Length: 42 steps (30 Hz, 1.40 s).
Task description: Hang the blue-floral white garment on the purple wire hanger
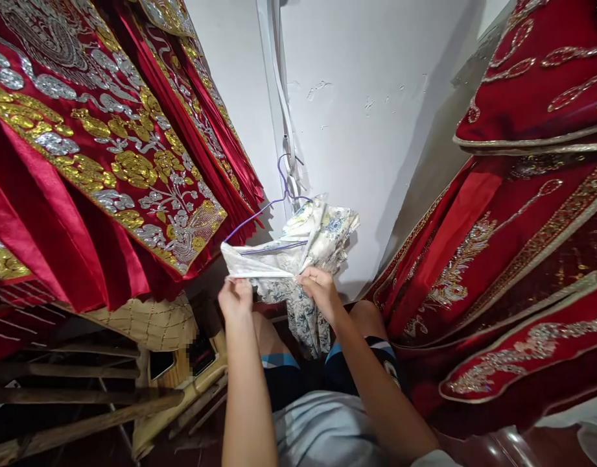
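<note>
A white floral garment (320,235) hangs on a purple wire hanger (259,214) in the middle of the view. The hanger's hook sits against a pale strap by the wall, and its left shoulder is partly outside the cloth. My left hand (236,297) pinches the garment's pale edge at the lower left. On the right, my right hand (317,285) grips the same edge, pulling it into a taut straight line between both hands. Below them the patterned lower cloth (305,318) hangs in folds between my knees.
Red embroidered costumes with gold and silver sequins (133,168) hang on the left. More red beaded costumes (454,259) fill the right side. A bamboo chair (201,389) stands at lower left, with dark flat objects on it. White straps (276,71) run down the wall.
</note>
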Motion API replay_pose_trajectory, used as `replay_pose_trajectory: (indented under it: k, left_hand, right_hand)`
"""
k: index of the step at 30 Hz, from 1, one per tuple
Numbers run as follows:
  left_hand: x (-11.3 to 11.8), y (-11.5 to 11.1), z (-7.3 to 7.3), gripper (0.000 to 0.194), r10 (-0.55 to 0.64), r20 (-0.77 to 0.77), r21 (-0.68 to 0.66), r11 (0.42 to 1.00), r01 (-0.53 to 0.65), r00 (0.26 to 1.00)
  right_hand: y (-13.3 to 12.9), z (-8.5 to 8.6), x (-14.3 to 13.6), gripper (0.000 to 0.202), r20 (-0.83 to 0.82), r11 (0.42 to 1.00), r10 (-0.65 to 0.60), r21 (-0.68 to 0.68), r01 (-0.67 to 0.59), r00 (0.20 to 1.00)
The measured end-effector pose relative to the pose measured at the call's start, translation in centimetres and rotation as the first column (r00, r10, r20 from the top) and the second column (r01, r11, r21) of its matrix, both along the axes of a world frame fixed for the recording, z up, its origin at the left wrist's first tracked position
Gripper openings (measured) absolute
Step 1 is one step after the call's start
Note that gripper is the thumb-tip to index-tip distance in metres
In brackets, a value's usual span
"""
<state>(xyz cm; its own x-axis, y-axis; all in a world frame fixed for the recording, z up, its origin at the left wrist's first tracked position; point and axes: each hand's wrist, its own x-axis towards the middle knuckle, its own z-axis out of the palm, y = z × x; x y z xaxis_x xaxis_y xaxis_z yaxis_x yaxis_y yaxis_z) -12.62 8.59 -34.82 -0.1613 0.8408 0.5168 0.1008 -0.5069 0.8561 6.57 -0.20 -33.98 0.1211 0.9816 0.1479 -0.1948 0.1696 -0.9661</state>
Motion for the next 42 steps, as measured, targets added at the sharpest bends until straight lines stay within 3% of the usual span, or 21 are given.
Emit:
replay_pose_trajectory:
  k: [4,7,10,11,14,16,19,22,25,28,30,31,34,37,42]
  left_hand:
    - [3.9,-2.1,-4.2,0.042,-0.071,0.092,-0.213,0.973,0.09,0.993]
    - [6.4,-3.2,-4.9,0.034,-0.186,0.089,-0.317,0.926,0.204,0.979]
    - [7.5,-4.3,-3.6,0.03,-0.27,0.121,-0.337,0.894,0.295,0.955]
    - [7.8,-4.8,-2.9,0.03,-0.313,0.156,-0.32,0.881,0.348,0.937]
    - [8.4,-6.8,-0.3,0.03,-0.455,0.233,-0.223,0.835,0.503,0.859]
    - [9.0,-8.2,1.4,0.031,-0.505,0.156,-0.186,0.829,0.527,0.849]
    - [9.8,-9.7,3.3,0.029,-0.51,-0.062,-0.127,0.856,0.5,0.858]
    - [10.1,-9.7,3.7,0.026,-0.42,-0.204,-0.02,0.905,0.425,0.884]
    - [9.1,-8.6,2.7,0.036,-0.448,-0.268,-0.086,0.893,0.442,0.853]
    - [7.1,-7.8,0.8,0.048,-0.654,-0.302,-0.294,0.756,0.584,0.694]
    - [5.5,-7.6,-0.5,0.049,-0.727,-0.345,-0.413,0.685,0.6,0.593]
    - [4.6,-7.5,-0.9,0.047,-0.735,-0.378,-0.455,0.677,0.578,0.563]
    - [1.6,-6.8,-1.5,0.037,-0.699,-0.519,-0.504,0.715,0.485,0.492]
    - [-1.4,-5.3,-0.9,0.03,-0.588,-0.688,-0.47,0.807,0.356,0.426]
    - [-5.0,-2.3,1.7,0.016,-0.361,-0.823,-0.333,0.932,0.143,0.438]
  right_hand:
    - [-1.4,-1.0,1.6,0.022,-0.003,0.996,-0.069,-0.053,0.068,0.998]
    - [-2.7,-1.2,3.6,0.026,0.002,0.998,-0.053,-0.046,0.054,0.999]
    - [-3.7,-0.7,5.0,0.027,0.109,0.991,0.102,-0.101,-0.091,0.989]
    - [-3.8,-0.6,5.1,0.028,0.17,0.991,0.102,-0.105,-0.085,0.98]
    - [-3.7,-0.3,4.9,0.03,0.296,0.991,-0.13,-0.003,0.137,0.946]
    - [-3.6,-0.5,4.4,0.031,0.293,0.976,-0.218,0.067,0.207,0.931]
    - [-3.8,-0.9,3.3,0.035,0.258,0.993,-0.108,0.078,0.09,0.96]
    - [-4.1,-0.8,2.5,0.029,0.249,1.0,-0.013,0.031,0.006,0.969]
    - [-4.0,0.4,2.6,0.014,0.356,0.989,0.141,0.0,-0.151,0.924]
    - [-3.7,2.2,3.9,0.014,0.423,0.946,0.283,0.023,-0.322,0.861]
    - [-3.3,3.4,5.1,0.007,0.421,0.941,0.304,0.006,-0.338,0.855]
    - [-3.0,3.9,5.7,0.006,0.425,0.953,0.271,0.008,-0.303,0.864]
    - [-1.1,5.1,7.1,0.026,0.473,0.985,0.011,0.144,-0.09,0.881]
    - [2.1,5.1,7.5,0.048,0.477,0.944,-0.223,0.322,0.066,0.85]
    - [6.4,3.1,8.0,0.013,0.603,0.965,-0.224,0.247,0.087,0.765]
